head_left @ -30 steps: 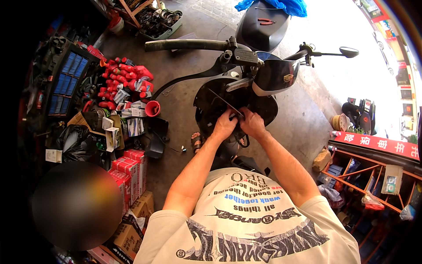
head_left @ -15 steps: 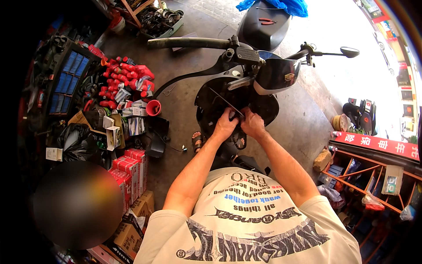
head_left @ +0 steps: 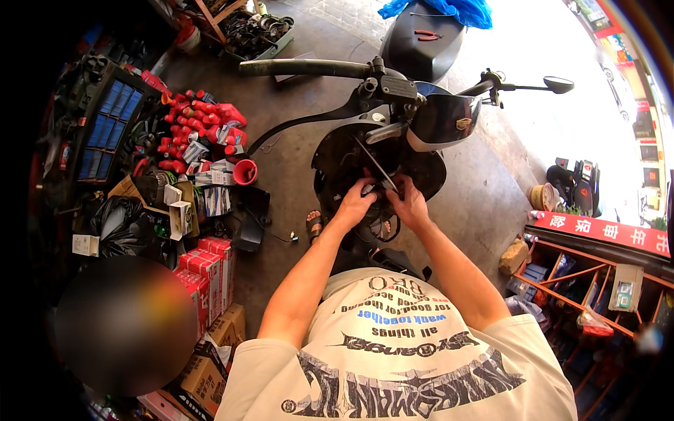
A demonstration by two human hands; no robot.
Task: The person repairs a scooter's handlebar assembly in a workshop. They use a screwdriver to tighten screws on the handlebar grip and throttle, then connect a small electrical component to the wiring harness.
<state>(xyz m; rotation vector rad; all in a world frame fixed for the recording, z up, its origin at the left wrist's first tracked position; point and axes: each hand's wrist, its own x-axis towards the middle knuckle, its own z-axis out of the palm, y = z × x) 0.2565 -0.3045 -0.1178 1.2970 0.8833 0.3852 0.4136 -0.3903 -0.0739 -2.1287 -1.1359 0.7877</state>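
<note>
In the head view, both my hands work low inside the opened black front shell (head_left: 337, 158) of a scooter. My left hand (head_left: 357, 201) is closed, thumb and fingers pinched at a small part among dark wiring; that part is too small to make out. Beside it, my right hand (head_left: 410, 204) pinches the lower end of a thin pale rod (head_left: 376, 163). The rod slants up and left across the dark hollow. Above my hands are the handlebar (head_left: 305, 68) and the glossy headlight housing (head_left: 442, 121).
Red bottles (head_left: 193, 126) and small boxes crowd the left floor. Red-and-white cartons (head_left: 217, 263) stand nearer me. Red-handled pliers (head_left: 427, 35) lie on a black seat (head_left: 421, 59) ahead. An orange metal rack (head_left: 583, 281) stands at right; a mirror (head_left: 558, 84) juts out.
The pale rod's upper end has swung right, so it stands steeper. My right hand has shifted slightly right and down, widening the gap between my hands.
</note>
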